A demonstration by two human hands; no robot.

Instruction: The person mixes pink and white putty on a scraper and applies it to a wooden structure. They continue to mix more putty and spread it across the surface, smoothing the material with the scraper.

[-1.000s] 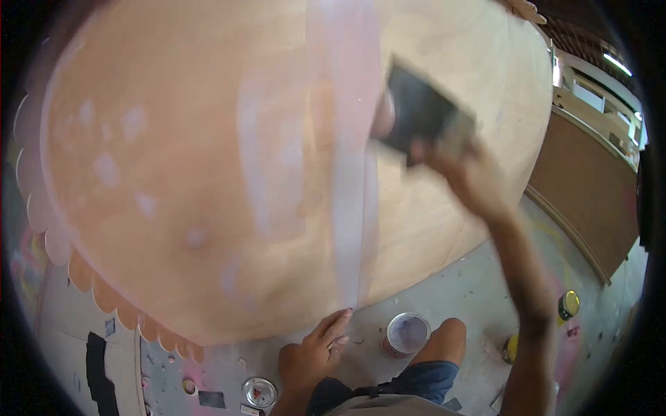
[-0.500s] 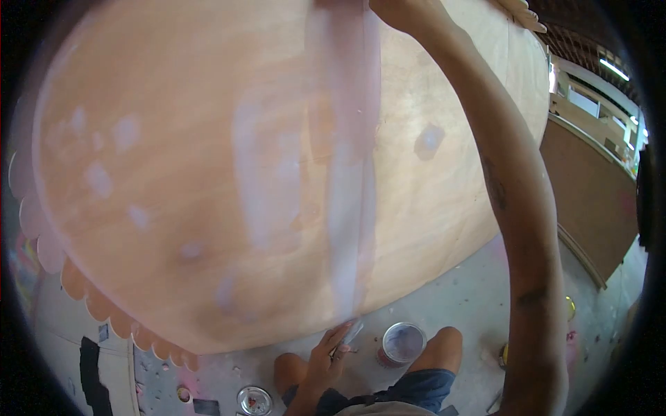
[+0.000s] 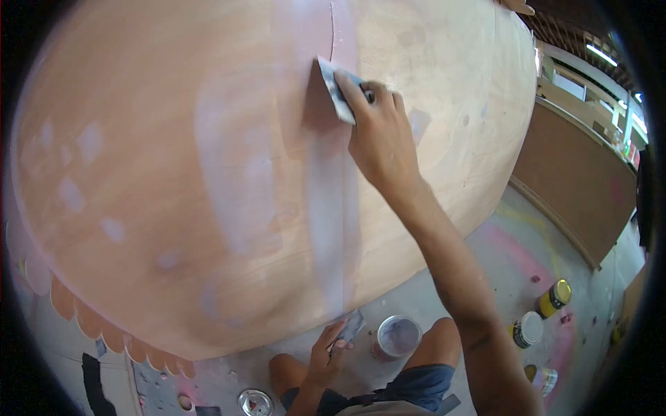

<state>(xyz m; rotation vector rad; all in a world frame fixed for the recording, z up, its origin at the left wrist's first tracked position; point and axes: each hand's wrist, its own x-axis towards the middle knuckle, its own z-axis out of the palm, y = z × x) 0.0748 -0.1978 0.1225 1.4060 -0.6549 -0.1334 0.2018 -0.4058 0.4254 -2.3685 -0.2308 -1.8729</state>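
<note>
My right hand (image 3: 385, 132) is closed round a flat putty knife (image 3: 335, 90), its blade edge at the vertical filled seam on a large curved wooden panel (image 3: 430, 201). A pale grey-lilac strip of filler (image 3: 326, 215) runs down that seam below the blade. Low down, near the panel's bottom edge, my left hand (image 3: 326, 352) grips a second putty knife (image 3: 352, 324) with greyish filler on its blade. Beside it, between my knees, an open can of grey filler (image 3: 399, 336) stands on the floor.
Several paint cans, among them a yellow-lidded can (image 3: 555, 297) and a white-lidded can (image 3: 528, 328), stand at right. A round metal lid (image 3: 255, 402) lies at lower left. Scalloped trim (image 3: 114, 331) edges the panel's left side. A brown board (image 3: 569, 180) leans at far right.
My right hand has come down along the seam from the top edge of view, bringing its putty knife into sight. My left hand stays low, its blade now showing more. The view has shifted slightly.
</note>
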